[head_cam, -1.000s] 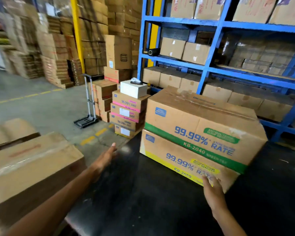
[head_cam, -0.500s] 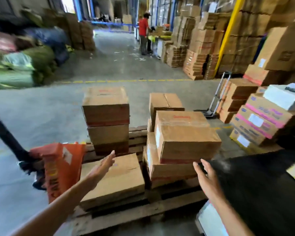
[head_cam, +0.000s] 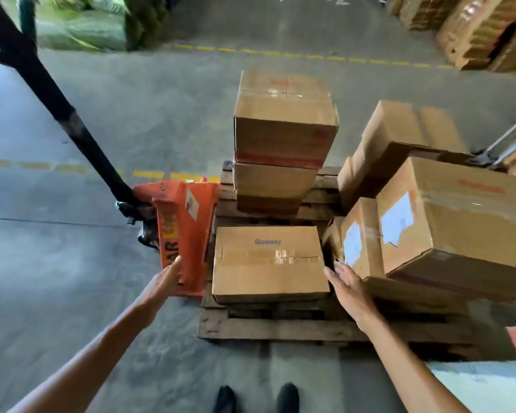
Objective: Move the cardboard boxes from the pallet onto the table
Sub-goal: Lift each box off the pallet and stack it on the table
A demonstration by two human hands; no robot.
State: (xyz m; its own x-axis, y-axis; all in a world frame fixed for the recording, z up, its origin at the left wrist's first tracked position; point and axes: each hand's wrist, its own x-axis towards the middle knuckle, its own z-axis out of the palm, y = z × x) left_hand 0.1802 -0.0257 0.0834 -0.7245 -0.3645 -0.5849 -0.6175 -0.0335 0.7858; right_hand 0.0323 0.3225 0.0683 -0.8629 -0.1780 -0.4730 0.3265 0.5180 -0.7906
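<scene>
On a warehouse floor (head_cam: 72,263), a person stands over a wooden pallet (head_cam: 268,329) loaded with cardboard boxes, both bare arms stretched toward a flat box (head_cam: 268,263) marked "Glodway" that lies alone at the pallet's near left corner. The left hand (head_cam: 164,283) is open, fingers extended and held together, just off the box's left side and in front of an orange pallet jack (head_cam: 185,231), whose black handle (head_cam: 57,105) slants up to the upper left. The right hand (head_cam: 349,290) is likewise open with fingers straight, close beside the box's right edge; whether it touches the cardboard cannot be told. Neither hand holds anything. Behind the flat box, a stack of three boxes (head_cam: 283,135) rises from the middle of the pallet. To the right, a larger box (head_cam: 459,222) with a white label sits tilted atop another box, with more boxes behind. The tips of two dark shoes (head_cam: 256,397) show at the bottom edge. Dashed yellow lines (head_cam: 310,56) cross the concrete beyond, and further cardboard stacks (head_cam: 483,28) stand at the upper right.
</scene>
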